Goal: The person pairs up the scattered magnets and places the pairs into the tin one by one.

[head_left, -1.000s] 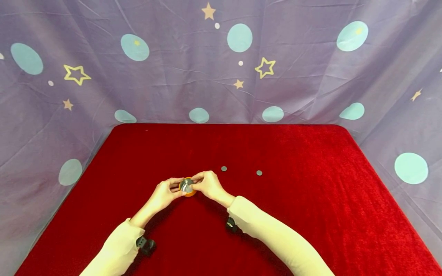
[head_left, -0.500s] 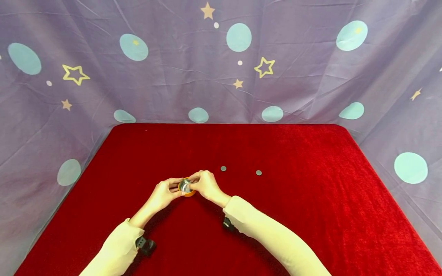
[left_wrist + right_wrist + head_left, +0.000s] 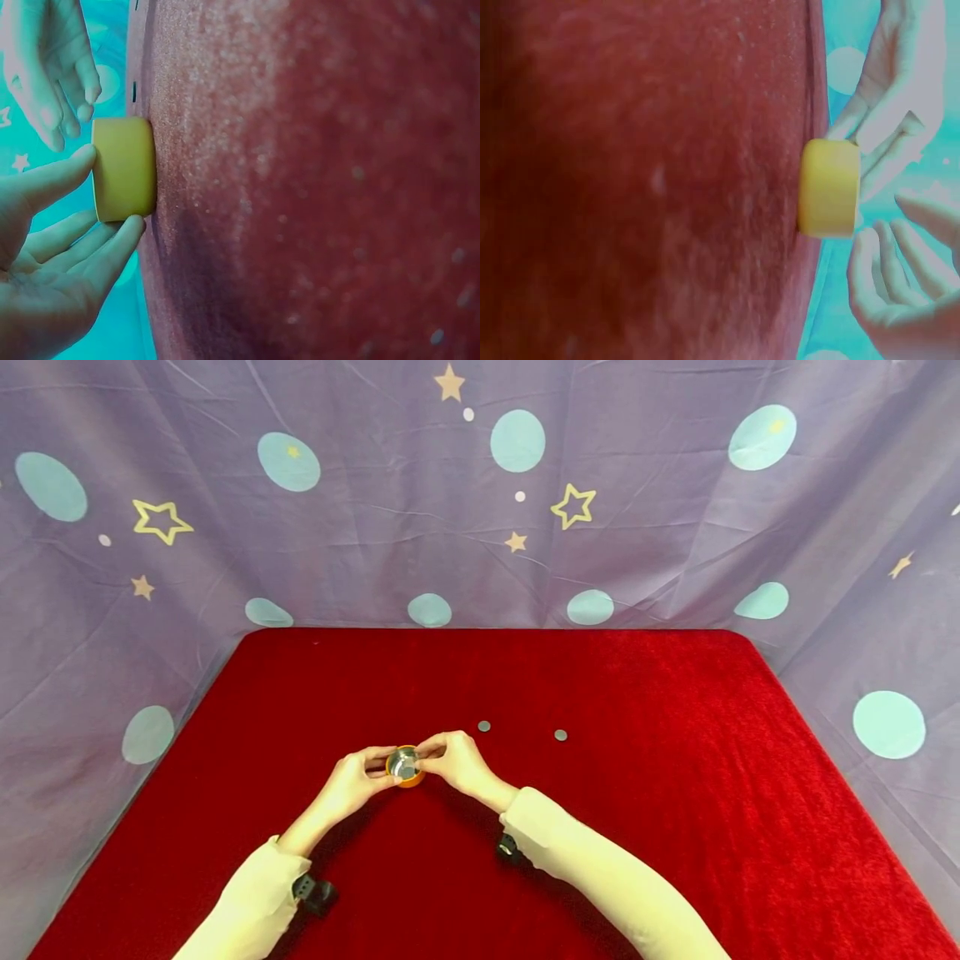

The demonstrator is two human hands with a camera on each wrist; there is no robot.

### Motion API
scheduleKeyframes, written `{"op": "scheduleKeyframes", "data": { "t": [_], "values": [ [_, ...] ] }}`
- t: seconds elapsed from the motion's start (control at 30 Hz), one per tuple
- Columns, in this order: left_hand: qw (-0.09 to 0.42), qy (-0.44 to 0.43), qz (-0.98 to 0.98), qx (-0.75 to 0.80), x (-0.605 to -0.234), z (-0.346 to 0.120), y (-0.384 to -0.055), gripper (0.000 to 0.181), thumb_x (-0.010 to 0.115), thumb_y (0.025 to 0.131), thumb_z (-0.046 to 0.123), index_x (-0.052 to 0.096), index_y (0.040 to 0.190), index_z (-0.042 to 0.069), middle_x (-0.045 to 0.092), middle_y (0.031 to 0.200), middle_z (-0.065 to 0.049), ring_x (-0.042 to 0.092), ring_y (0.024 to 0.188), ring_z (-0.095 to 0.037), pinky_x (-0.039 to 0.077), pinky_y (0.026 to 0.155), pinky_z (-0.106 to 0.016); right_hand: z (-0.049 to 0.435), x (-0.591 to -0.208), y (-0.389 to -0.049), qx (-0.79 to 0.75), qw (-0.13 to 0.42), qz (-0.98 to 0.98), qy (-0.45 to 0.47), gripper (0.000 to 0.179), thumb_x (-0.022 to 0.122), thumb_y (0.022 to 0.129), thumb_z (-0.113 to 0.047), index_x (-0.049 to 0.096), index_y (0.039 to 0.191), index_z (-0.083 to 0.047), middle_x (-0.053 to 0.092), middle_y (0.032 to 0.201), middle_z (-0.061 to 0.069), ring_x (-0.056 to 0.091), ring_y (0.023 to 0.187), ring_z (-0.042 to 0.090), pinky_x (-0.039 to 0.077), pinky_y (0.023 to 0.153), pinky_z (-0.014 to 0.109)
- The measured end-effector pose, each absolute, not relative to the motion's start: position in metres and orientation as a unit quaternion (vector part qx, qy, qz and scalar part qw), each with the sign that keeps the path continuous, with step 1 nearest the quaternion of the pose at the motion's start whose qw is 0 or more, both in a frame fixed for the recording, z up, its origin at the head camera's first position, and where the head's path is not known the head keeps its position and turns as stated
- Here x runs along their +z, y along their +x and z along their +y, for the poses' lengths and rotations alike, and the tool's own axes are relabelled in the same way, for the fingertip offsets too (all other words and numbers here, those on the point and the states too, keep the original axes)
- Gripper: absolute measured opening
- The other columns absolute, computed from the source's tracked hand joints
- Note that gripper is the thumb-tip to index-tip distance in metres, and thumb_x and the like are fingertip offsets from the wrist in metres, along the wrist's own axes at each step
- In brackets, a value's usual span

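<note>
A small orange-yellow bowl (image 3: 410, 782) with a shiny silver inside stands on the red cloth. My left hand (image 3: 355, 785) holds its side, with the thumb at the rim and fingers low on the wall in the left wrist view. Inside lies a pale round patch, perhaps a coin; it is too small to tell. My right hand (image 3: 457, 763) hovers at the bowl's right rim. In the right wrist view its thumb and fingers (image 3: 866, 262) are apart, with nothing seen between them. Two small grey discs like coins, one nearer (image 3: 484, 726) and one farther right (image 3: 561, 735), lie flat beyond the right hand.
The red velvety cloth (image 3: 637, 827) covers the table. A purple curtain (image 3: 390, 485) with stars and blue dots hangs behind and along both sides. Each wrist carries a black strapped camera, the left one (image 3: 318, 896) and the right one (image 3: 508, 847).
The right hand dips slightly left over the bowl, then draws back to the right, uncovering more of its inside. The left hand and bowl stay in place.
</note>
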State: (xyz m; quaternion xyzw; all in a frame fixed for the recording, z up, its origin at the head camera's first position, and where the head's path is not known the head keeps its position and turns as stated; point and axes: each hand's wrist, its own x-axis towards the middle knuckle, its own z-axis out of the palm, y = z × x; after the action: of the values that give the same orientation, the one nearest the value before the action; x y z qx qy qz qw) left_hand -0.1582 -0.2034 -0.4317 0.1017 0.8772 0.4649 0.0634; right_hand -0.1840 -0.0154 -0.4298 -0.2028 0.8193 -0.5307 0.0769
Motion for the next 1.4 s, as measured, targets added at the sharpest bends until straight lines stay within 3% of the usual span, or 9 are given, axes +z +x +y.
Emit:
{"op": "scheduleKeyframes", "data": {
  "t": [0.5,0.73,1.1,1.4],
  "values": [
    [0.008,0.119,0.907,0.403,-0.427,-0.2,-0.154,0.042,0.067,0.075,0.003,0.053,0.113,-0.01,0.056,0.106,-0.024,0.058,0.093,-0.033,0.05,0.076,-0.037,0.015,-0.422,-0.178,-0.489,0.095,0.829,-0.255,0.018,0.068,0.076,-0.009,0.068,0.091,-0.001,0.067,0.086,0.007,0.06,0.075,0.011,0.047,0.063,0.016],
    [-0.021,0.134,0.913,0.386,-0.418,-0.198,-0.153,0.038,0.066,0.077,0.005,0.055,0.112,-0.006,0.056,0.107,-0.02,0.056,0.097,-0.034,0.047,0.08,-0.043,0.035,-0.419,-0.176,-0.463,0.081,0.837,-0.281,0.021,0.067,0.077,-0.01,0.066,0.096,0.001,0.066,0.086,0.009,0.06,0.076,0.014,0.047,0.063,0.018],
    [-0.037,0.164,0.911,0.377,-0.41,-0.184,-0.155,0.037,0.066,0.079,0.016,0.058,0.11,-0.001,0.058,0.106,-0.014,0.056,0.097,-0.032,0.046,0.08,-0.045,0.064,-0.413,-0.173,-0.424,0.061,0.859,-0.28,0.021,0.066,0.079,-0.01,0.065,0.096,0.001,0.064,0.089,0.011,0.059,0.077,0.016,0.046,0.063,0.019],
    [-0.049,0.191,0.904,0.379,-0.404,-0.168,-0.16,0.033,0.066,0.078,0.013,0.061,0.107,0.0,0.06,0.104,-0.011,0.056,0.096,-0.027,0.046,0.078,-0.043,0.09,-0.416,-0.176,-0.422,0.025,0.859,-0.29,0.021,0.066,0.079,-0.014,0.065,0.095,-0.001,0.062,0.087,0.007,0.056,0.073,0.011,0.046,0.06,0.021]
  ]
}}
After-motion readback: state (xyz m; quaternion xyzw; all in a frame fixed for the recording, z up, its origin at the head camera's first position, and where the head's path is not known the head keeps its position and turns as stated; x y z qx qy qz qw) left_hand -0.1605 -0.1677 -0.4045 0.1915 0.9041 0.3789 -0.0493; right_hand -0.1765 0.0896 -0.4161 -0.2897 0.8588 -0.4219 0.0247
